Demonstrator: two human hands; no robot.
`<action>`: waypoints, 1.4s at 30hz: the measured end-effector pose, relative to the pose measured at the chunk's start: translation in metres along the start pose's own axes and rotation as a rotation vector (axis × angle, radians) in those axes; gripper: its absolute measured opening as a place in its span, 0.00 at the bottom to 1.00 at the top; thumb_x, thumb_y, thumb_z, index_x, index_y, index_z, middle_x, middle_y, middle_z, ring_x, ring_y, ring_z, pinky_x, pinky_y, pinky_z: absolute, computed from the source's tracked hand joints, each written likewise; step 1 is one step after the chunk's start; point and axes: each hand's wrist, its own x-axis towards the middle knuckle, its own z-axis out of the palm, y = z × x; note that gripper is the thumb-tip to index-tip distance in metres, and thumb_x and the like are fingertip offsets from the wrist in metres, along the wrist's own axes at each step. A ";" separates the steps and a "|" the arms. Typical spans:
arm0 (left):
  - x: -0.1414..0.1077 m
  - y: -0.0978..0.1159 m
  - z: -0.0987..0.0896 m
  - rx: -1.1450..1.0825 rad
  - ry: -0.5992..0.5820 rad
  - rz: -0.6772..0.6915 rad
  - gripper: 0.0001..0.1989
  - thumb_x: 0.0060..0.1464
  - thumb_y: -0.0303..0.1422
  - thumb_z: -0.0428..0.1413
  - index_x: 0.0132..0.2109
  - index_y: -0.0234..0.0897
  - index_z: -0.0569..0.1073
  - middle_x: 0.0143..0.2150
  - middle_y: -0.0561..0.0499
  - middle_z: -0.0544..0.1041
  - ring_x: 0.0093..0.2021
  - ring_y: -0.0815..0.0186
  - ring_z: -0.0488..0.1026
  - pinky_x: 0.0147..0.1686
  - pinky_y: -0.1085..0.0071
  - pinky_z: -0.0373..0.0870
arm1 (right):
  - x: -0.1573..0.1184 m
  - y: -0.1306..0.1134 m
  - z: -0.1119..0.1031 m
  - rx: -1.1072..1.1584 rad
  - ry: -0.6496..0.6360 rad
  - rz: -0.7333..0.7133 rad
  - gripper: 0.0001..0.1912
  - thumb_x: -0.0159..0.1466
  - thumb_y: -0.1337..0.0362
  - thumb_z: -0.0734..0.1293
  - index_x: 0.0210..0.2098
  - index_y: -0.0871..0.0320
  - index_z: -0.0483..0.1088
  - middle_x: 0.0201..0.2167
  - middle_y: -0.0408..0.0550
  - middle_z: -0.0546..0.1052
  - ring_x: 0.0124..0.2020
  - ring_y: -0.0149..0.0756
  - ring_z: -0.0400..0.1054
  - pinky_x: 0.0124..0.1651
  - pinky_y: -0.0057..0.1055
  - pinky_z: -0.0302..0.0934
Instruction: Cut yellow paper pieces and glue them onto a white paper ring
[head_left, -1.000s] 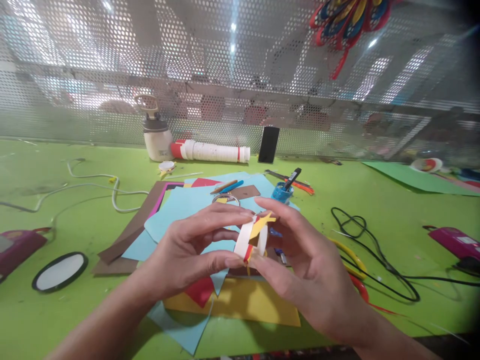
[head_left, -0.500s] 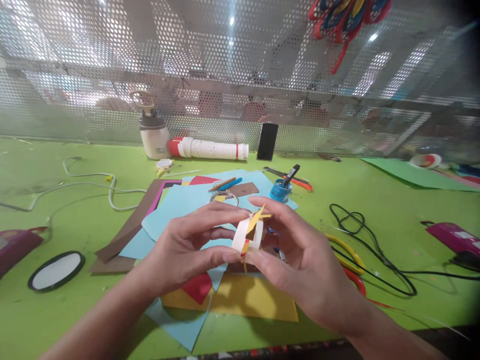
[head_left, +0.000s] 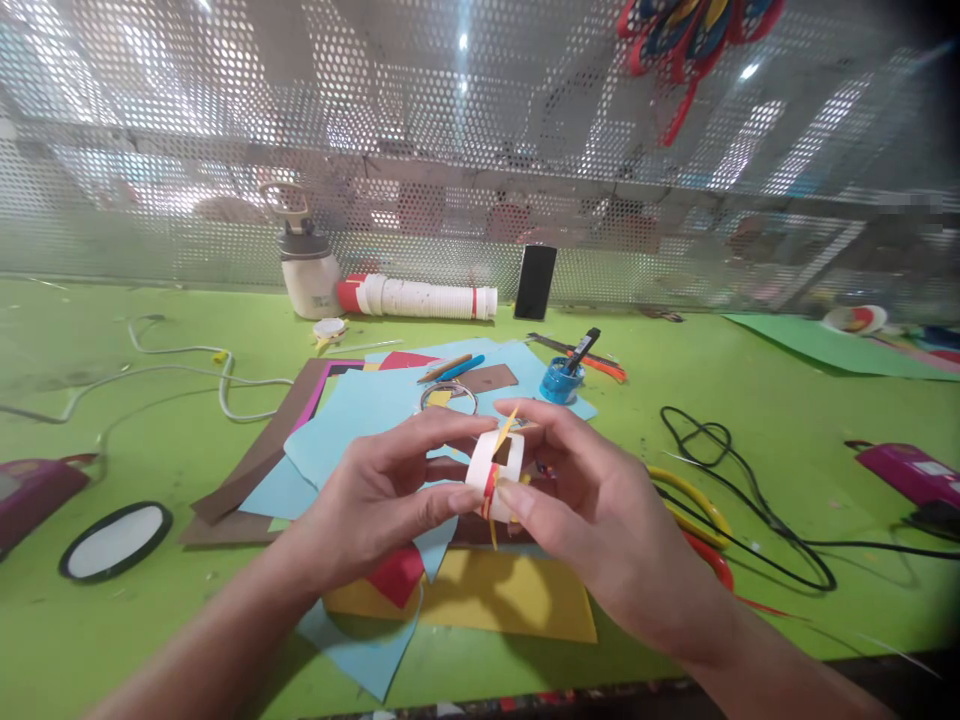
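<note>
Between both hands, above the papers, is a small white ring (head_left: 481, 458) with a red band and yellow strips on it. One pointed yellow piece (head_left: 507, 428) sticks up from its top, and a thin yellow strip hangs below. My left hand (head_left: 397, 470) pinches the ring's left side between thumb and fingers. My right hand (head_left: 592, 490) grips it from the right, its thumb pressed near the red band. Part of the ring is hidden behind the right fingers. Below lie light blue sheets (head_left: 337, 420), a yellow sheet (head_left: 517, 600) and a red piece (head_left: 397, 577).
A blue pot (head_left: 561, 382) with a black-handled tool stands behind the hands. Yellow-handled scissors (head_left: 701, 505) and a black cable (head_left: 750, 490) lie on the right. Further back are a sprayer bottle (head_left: 311, 285), a white tube (head_left: 427, 298) and a phone (head_left: 535, 283). An oval frame (head_left: 115, 541) lies left.
The ring has turned in my fingers, bringing its red band forward and tilting the yellow piece more upright. My right thumb has shifted up slightly onto the ring's front.
</note>
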 end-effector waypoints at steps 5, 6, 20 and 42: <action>0.002 -0.001 -0.001 -0.009 -0.013 -0.016 0.17 0.54 0.25 0.59 0.51 0.41 0.76 0.53 0.43 0.74 0.53 0.54 0.71 0.47 0.60 0.73 | 0.002 0.000 0.000 0.023 0.004 0.028 0.20 0.62 0.68 0.67 0.52 0.47 0.64 0.38 0.42 0.74 0.38 0.33 0.70 0.39 0.32 0.70; 0.002 -0.001 0.000 -0.014 -0.014 -0.025 0.17 0.54 0.25 0.59 0.52 0.41 0.76 0.53 0.43 0.74 0.53 0.54 0.71 0.47 0.61 0.73 | 0.003 0.000 0.001 0.031 0.004 0.028 0.20 0.61 0.69 0.67 0.51 0.48 0.65 0.38 0.42 0.74 0.38 0.33 0.70 0.39 0.33 0.70; -0.003 -0.006 0.003 0.091 0.065 0.035 0.11 0.57 0.28 0.57 0.47 0.42 0.67 0.49 0.47 0.71 0.50 0.61 0.72 0.44 0.66 0.73 | 0.007 0.001 0.005 0.046 0.094 0.041 0.20 0.59 0.66 0.68 0.50 0.52 0.64 0.36 0.43 0.74 0.32 0.32 0.71 0.33 0.29 0.70; -0.004 0.004 0.012 0.447 0.181 -0.097 0.10 0.62 0.36 0.48 0.32 0.39 0.65 0.38 0.49 0.73 0.42 0.62 0.71 0.43 0.66 0.67 | 0.010 0.018 0.013 -0.232 0.215 -0.087 0.26 0.57 0.64 0.70 0.54 0.53 0.63 0.41 0.49 0.74 0.38 0.37 0.71 0.37 0.33 0.70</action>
